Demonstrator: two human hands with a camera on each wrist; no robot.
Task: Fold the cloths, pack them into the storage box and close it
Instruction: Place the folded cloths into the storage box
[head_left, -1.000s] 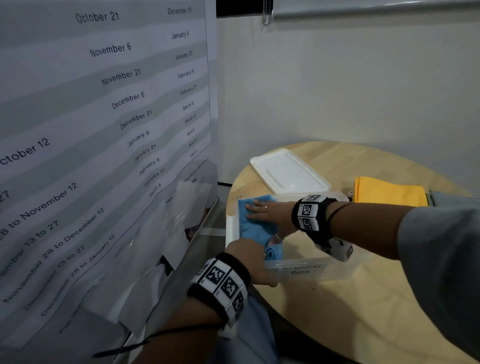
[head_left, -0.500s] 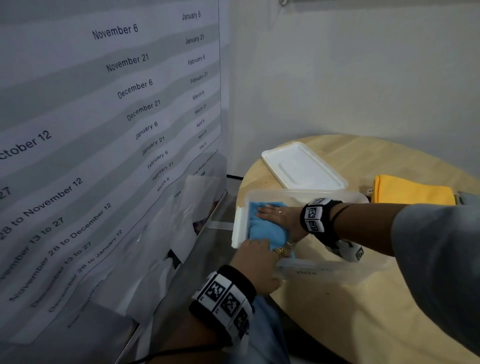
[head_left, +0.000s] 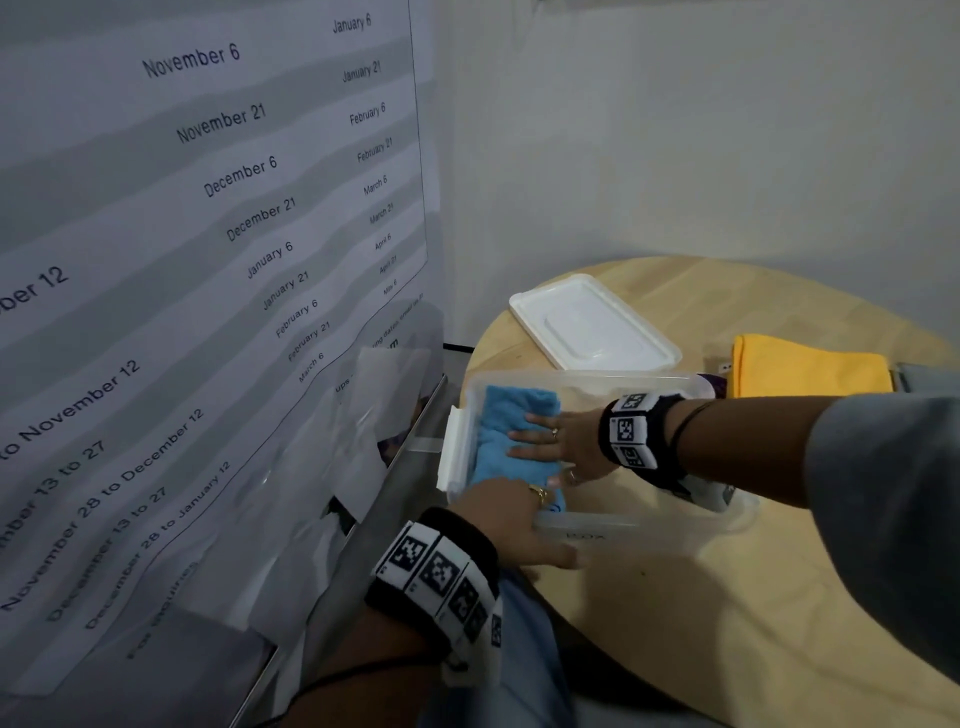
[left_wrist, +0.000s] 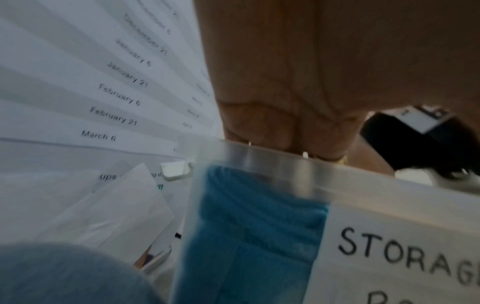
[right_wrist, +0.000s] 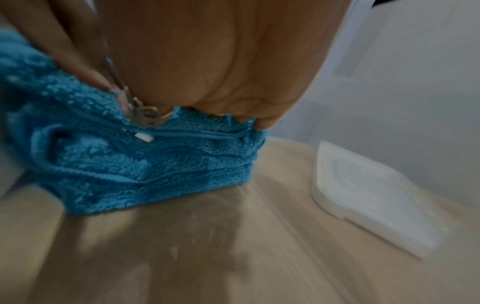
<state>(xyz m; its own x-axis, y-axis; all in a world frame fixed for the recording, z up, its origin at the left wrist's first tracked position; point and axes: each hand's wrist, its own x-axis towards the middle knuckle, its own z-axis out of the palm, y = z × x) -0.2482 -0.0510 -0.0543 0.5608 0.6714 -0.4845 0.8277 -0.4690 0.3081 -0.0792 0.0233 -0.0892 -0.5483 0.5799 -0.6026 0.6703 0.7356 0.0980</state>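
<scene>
The clear plastic storage box (head_left: 675, 387) sits at the near-left edge of a round wooden table (head_left: 727, 597), its long axis running left to right across the person, the short end with a white latch (head_left: 453, 457) pointing toward the wall of dated paper sheets (head_left: 208, 260). A label reading "STORAGE" (left_wrist: 405, 259) faces the person on the near long wall. Inside, pushed up against the latch end, lies the folded blue cloth (head_left: 511, 441), its long side running from the near wall to the far wall, across the box's length; from the right wrist view its stacked folded layers (right_wrist: 155, 164) rest on the box floor. The right hand (head_left: 556, 441) reaches in from the right and lies flat on top of the cloth, fingers straight and together, pointing toward the latch end, pressing rather than gripping. The left hand (head_left: 511, 519) is at the near rim, its fingers hooked over the edge into the box by the cloth and its thumb along the outside wall, holding the box. Beyond the box the white lid (head_left: 592, 325) lies flat on the table, angled diagonally, just apart from the far wall. To the right, a folded yellow cloth (head_left: 810, 366) rests on the table, long side left to right.
</scene>
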